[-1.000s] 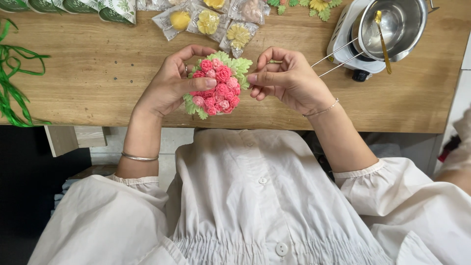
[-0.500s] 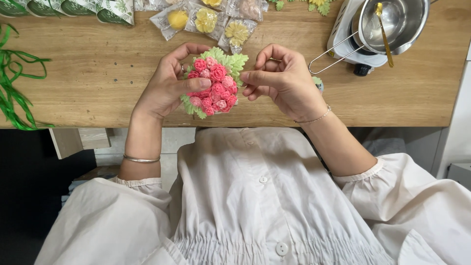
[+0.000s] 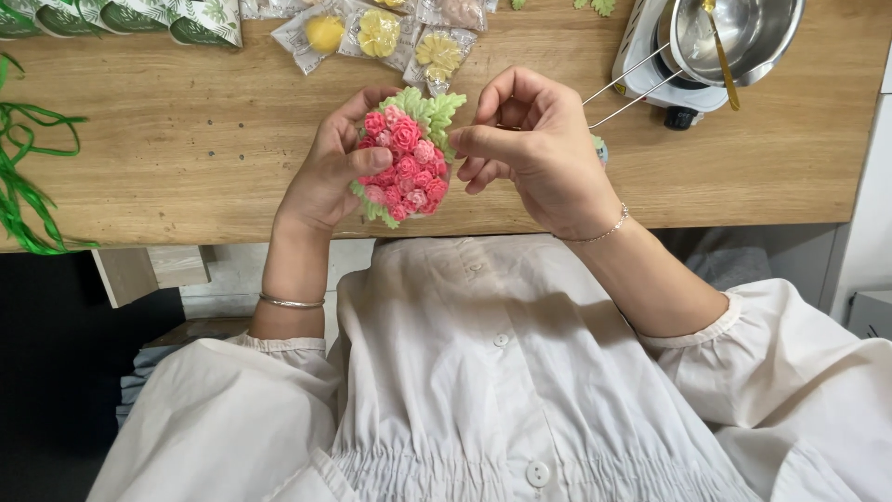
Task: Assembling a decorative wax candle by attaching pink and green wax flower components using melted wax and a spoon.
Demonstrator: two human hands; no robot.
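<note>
Head view: steel pot [image 3: 734, 37] w/ gold spoon [image 3: 720, 51] inside, upper right, on white burner [image 3: 650, 70]. Left hand [image 3: 325, 172] curled round pink rose bouquet [image 3: 404, 158], centre frame, above counter [image 3: 186, 130] edge. Right hand [image 3: 534, 153] fingers pinched at bouquet's green leaf edge.

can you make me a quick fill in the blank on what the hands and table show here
1. The left hand holds a cluster of ____ flowers with green leaves.
2. The right hand wears a thin ____ at the wrist.
3. The metal pot stands on a ____ table.

Missing words: pink; bracelet; wooden
</note>
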